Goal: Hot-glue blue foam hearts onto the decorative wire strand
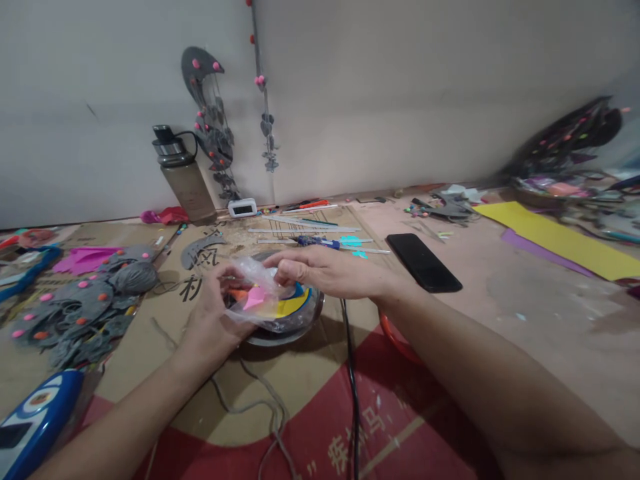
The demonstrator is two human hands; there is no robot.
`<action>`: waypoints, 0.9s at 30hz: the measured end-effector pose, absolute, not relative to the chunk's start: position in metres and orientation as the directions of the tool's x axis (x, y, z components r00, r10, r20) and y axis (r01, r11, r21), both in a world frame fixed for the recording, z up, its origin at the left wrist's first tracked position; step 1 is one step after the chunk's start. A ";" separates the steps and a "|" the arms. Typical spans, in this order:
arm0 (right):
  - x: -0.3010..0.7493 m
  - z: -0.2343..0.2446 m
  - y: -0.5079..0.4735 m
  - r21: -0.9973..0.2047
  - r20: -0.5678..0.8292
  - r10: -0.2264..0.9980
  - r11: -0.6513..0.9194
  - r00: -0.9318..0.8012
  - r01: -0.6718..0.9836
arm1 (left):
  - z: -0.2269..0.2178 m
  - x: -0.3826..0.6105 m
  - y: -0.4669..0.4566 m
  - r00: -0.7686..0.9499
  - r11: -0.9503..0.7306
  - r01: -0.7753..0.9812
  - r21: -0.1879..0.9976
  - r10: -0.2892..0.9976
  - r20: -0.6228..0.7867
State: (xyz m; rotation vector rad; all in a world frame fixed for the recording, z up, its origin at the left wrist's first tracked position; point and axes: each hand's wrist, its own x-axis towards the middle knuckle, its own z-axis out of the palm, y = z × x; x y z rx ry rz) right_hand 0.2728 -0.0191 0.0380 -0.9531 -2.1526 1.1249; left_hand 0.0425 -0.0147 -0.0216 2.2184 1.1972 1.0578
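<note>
A clear plastic bag (257, 268) with pink, orange, yellow and blue pieces in it lies over a round metal dish (287, 339). My left hand (220, 307) grips the bag's left side, its fingers curled around the plastic. From the right, my right hand (325, 270) reaches over the bag's mouth. Its fingers are bent and pressed together, and their tips are hidden among the plastic and the pieces. A yellow piece (293, 305) shows through the bag below that hand.
Beyond my hands lie a blue craft knife (320, 243) and metal rods. A black phone (424, 262) is at right, grey felt pieces with pom-poms (85, 303) at left. A bottle (187, 187) stands by the wall. A black cable (351, 380) and grey yarn (275, 407) cross the cardboard.
</note>
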 end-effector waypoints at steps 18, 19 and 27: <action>0.250 0.035 -0.042 -0.412 0.238 0.735 0.668 -0.635 0.620 | -0.011 0.040 -0.011 0.588 -0.732 0.547 0.406 0.681 0.437; 0.244 0.030 -0.044 -0.354 0.224 0.753 0.654 -0.618 0.669 | -0.011 0.040 -0.012 0.594 -0.733 0.543 0.409 0.680 0.430; 0.234 0.003 -0.033 -0.344 0.233 0.820 0.573 -0.524 0.744 | -0.012 0.022 0.005 0.549 -0.603 0.363 0.710 0.754 0.359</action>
